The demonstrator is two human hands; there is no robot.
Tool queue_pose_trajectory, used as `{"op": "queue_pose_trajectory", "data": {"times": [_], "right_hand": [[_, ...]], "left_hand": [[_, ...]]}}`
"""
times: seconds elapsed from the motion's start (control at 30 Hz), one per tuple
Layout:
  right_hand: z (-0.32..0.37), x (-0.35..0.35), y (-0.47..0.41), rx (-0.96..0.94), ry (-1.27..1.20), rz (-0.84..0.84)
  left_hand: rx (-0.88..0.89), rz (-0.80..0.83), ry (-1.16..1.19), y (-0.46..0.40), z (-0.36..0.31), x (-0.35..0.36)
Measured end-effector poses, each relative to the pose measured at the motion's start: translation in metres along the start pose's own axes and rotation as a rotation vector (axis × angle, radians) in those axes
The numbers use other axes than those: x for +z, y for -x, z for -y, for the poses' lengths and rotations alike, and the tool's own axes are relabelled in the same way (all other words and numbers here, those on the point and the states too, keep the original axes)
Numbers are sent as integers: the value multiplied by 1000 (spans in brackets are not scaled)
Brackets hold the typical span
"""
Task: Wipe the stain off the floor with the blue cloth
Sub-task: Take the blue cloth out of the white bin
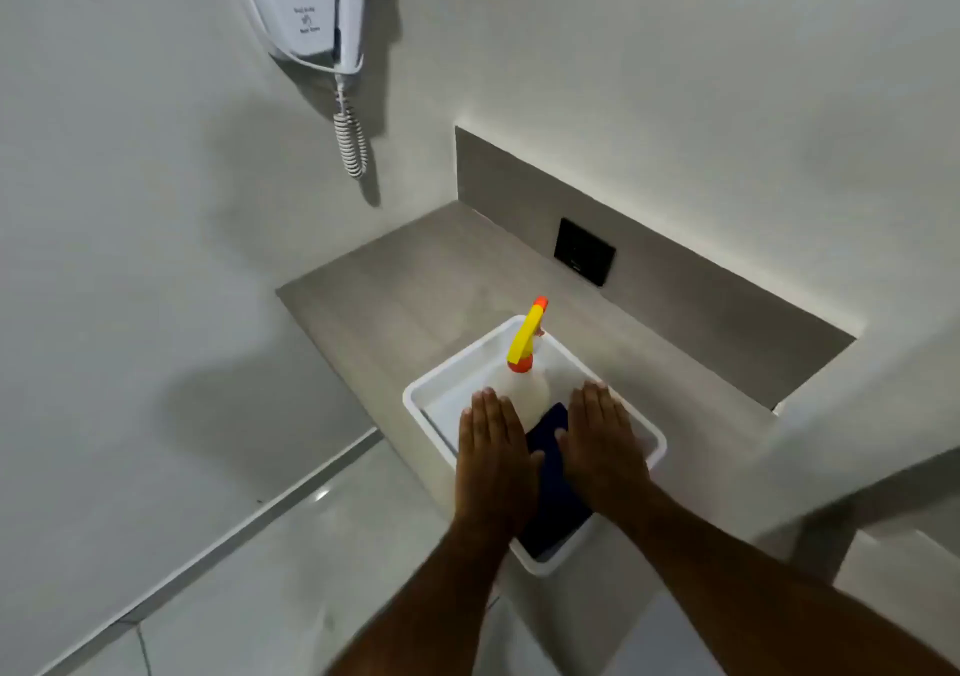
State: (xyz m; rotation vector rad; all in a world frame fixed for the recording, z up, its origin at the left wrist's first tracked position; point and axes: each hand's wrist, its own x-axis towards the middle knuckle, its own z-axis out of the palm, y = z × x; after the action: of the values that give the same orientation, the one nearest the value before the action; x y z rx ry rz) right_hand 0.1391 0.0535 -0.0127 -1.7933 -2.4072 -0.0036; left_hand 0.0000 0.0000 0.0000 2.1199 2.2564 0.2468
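At the bottom of the frame two bare forearms reach up from the lower edge toward the centre. To their left, in the lower left of the frame, lies the pale tiled floor (270, 561); no stain can be made out on the part that shows, only a small glint of light, so where the wiping has to happen cannot be told from here.

Just above the forearms, at lower centre, the left hand (496, 460) and the right hand (605, 447) hover flat, palms down, fingers straight and pressed together, side by side over a white tub (415, 395). Neither holds anything. Whether the palms touch what lies beneath cannot be told.

Between and under the hands the cloth (550, 493) shows as a dark blue folded shape lying inside the tub, toward its near end. Just beyond the fingertips, in the same tub, stands a spray bottle (524, 384) with a yellow and orange trigger head.

The tub sits on a grey surface (395, 280) at the centre of the frame. Further off, a dark wall plate (584, 258) is set in the upstand at centre right, and a white hair dryer (306, 5) with a coiled cord hangs on the wall at upper left.

As a judgement, the task has barely begun: the cloth is not yet picked up. Left to do: grasp it, bring it down to the floor, find the stain and rub it away.
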Motion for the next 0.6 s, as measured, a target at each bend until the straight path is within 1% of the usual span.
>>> {"op": "queue_pose_trajectory", "data": {"times": [0.13, 0.2, 0.27, 0.4, 0.5, 0.57, 0.6], "right_hand": [[-8, 18, 5, 70, 5, 171], [-8, 22, 6, 127, 8, 234], [-6, 18, 4, 174, 17, 263], [2, 11, -4, 255, -52, 296], [4, 3, -15, 316, -101, 350], [3, -3, -20, 358, -177, 394], [1, -5, -23, 373, -260, 417]], "left_hand": [[-124, 105, 3, 4, -11, 13], [-164, 216, -31, 3, -10, 19], [-138, 317, -106, 2, -7, 19], [-61, 400, -163, -6, -7, 14], [-48, 434, -97, -18, -3, 10], [-75, 473, 24, -27, 2, 8], [-86, 506, 98, -31, 6, 6]]}}
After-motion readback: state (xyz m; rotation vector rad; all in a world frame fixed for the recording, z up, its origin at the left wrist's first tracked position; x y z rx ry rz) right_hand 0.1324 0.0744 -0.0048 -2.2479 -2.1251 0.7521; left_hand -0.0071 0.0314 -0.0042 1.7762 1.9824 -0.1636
